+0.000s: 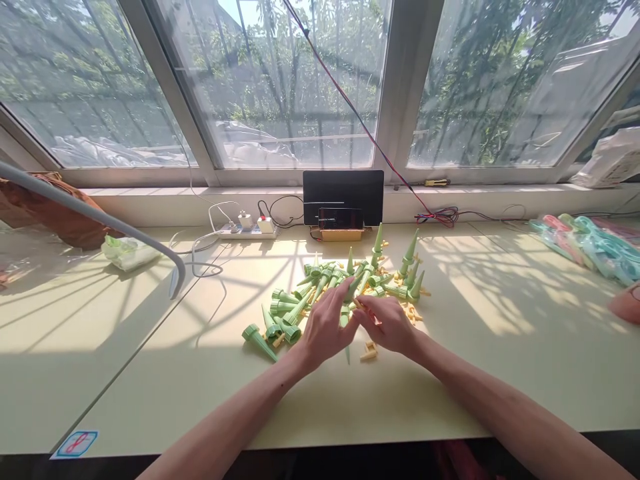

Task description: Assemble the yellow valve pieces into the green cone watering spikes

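My left hand [325, 327] is closed around a green plastic watering spike [345, 317], whose narrow tip points down towards the table. Close against it, my right hand [390, 323] pinches a small yellow plastic valve [358, 304] at the spike's upper part. The fingers partly hide where the two pieces meet. Beyond both hands lies a heap of green spikes [295, 310] mixed with yellow valves; a few spikes [409, 255] stand tip up. One loose spike [259, 341] lies left of my left hand, and loose yellow valves [369, 351] lie just below my right hand.
A dark tablet [343, 183] and a phone [341, 218] stand behind the heap. A power strip [249, 231] with cables is at back left, near a grey curved arm [100, 217]. Bagged coloured items [595, 243] lie right. A skin-toned shape [626, 304] enters at the right edge.
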Tool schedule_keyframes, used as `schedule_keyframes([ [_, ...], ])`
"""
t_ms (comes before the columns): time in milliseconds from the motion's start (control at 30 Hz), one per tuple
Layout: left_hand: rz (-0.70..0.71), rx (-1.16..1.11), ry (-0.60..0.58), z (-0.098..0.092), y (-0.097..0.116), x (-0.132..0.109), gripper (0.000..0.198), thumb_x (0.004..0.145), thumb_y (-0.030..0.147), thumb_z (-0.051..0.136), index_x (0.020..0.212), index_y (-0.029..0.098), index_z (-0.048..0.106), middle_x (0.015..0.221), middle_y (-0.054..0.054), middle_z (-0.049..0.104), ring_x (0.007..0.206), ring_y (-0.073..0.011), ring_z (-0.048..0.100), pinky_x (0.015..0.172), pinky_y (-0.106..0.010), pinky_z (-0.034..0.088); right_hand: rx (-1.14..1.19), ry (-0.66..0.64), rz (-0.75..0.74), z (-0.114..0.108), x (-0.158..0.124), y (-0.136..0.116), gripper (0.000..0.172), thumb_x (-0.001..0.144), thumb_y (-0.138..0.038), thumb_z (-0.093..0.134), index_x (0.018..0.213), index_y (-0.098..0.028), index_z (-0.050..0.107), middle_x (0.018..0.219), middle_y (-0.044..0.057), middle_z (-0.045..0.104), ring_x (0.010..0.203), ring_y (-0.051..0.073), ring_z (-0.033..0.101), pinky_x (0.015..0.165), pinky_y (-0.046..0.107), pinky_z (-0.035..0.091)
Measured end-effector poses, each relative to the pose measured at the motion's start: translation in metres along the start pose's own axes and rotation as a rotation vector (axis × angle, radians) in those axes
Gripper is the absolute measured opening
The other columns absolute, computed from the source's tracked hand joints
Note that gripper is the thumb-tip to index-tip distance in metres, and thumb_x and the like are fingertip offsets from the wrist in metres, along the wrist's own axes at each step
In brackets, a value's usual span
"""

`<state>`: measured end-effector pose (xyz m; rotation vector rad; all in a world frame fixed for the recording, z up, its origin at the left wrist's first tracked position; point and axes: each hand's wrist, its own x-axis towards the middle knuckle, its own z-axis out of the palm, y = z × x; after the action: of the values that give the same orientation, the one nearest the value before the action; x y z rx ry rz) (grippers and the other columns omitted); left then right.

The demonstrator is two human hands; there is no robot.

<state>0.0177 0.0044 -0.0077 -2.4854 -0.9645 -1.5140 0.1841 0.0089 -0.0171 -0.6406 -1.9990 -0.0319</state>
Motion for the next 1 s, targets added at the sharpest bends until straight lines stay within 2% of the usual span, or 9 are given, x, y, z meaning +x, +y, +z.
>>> schedule_keyframes([
  [300,-0.027,0.010,0.053,-0.0002,0.0010,0.0008,0.048,0.083,0.018,0.063,0.128,0.017,0.047,0.099,-0.008,0.071,0.075,-0.0152,0.065,0.068,-0.028,0.056,0.006,0.055,0.051,0.0009,-0.0010,-0.0028,0.007,0.091,-0.018,0.053,0.097,-0.018,0.055,0.068,0.000,0.063,0.048,0.009,0.053,0.047,0.022,0.039],
  [533,-0.075,-0.010,0.044,-0.0031,0.0063,0.0012,0.039,0.080,0.017,0.066,0.117,0.016,0.052,0.085,-0.003,0.069,0.066,-0.0120,0.061,0.061,-0.024,0.052,0.029,0.030,0.037,0.0018,-0.0009,-0.0010,0.007,0.093,-0.014,0.047,0.091,-0.018,0.053,0.060,-0.003,0.054,0.047,0.009,0.047,0.047,0.021,0.036],
  [700,-0.115,-0.020,0.035,-0.0024,0.0058,-0.0015,0.038,0.080,0.018,0.066,0.116,0.016,0.052,0.078,-0.001,0.066,0.058,-0.0091,0.056,0.054,-0.021,0.048,-0.007,0.028,0.024,0.0016,-0.0020,0.0014,0.009,0.095,-0.014,0.044,0.091,-0.018,0.051,0.060,-0.003,0.052,0.047,0.009,0.044,0.047,0.021,0.034],
  [1000,-0.141,-0.028,0.033,-0.0015,0.0057,-0.0019,0.032,0.083,0.021,0.064,0.112,0.017,0.052,0.074,0.001,0.065,0.052,-0.0072,0.054,0.048,-0.018,0.045,-0.036,0.006,0.019,0.0010,0.0023,0.0010,0.015,0.098,-0.017,0.039,0.086,-0.019,0.048,0.056,-0.005,0.047,0.043,0.008,0.037,0.045,0.022,0.029],
])
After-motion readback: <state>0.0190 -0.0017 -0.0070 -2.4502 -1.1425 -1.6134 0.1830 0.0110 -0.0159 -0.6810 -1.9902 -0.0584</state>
